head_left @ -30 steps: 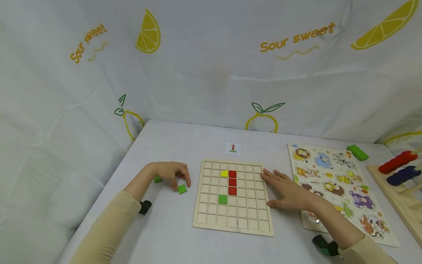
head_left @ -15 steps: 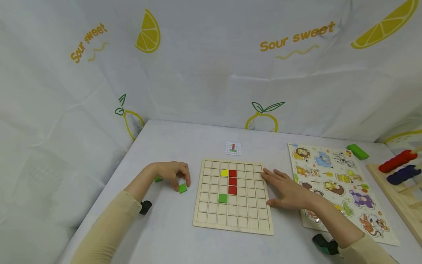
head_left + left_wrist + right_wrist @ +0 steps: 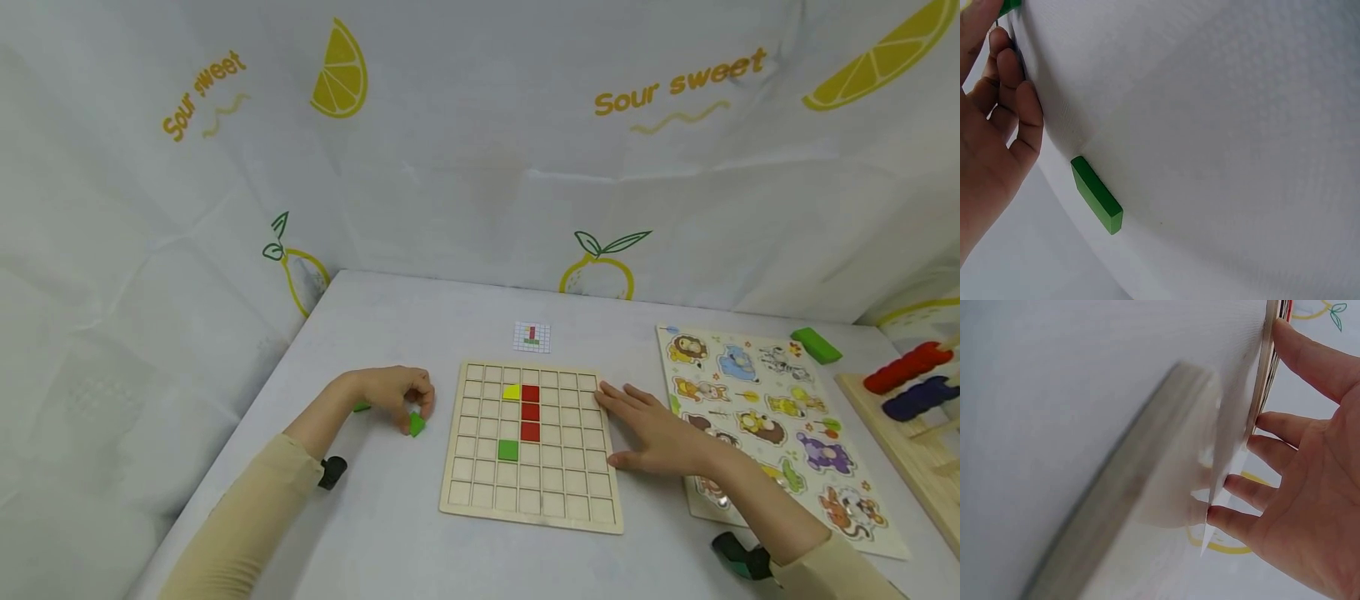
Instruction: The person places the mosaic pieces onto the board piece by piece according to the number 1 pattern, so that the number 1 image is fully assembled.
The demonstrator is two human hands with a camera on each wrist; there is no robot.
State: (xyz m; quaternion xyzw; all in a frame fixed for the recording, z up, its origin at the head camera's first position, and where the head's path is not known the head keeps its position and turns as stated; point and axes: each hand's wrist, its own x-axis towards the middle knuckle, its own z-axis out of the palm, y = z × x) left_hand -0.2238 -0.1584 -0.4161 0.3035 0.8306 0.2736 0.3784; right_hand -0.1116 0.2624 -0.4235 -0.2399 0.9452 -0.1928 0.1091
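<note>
My left hand pinches a green square tile between thumb and fingertips, left of the wooden grid board. The tile looks tilted, one corner up. Behind the wrist lies another green tile, mostly covered in the head view; the left wrist view shows this second green tile flat on the tabletop. On the board sit a yellow piece with one rounded corner, a column of three red tiles and a green tile. My right hand rests with spread fingers along the board's right edge.
A small pattern card lies behind the board. To the right are an animal puzzle board, a green block and a wooden bead frame with red and blue beads. A printed curtain hangs behind the table.
The left thumb and fingers have closed on the green tile, which has gone from lying flat to tilted. The right hand and the board have stayed in place.
</note>
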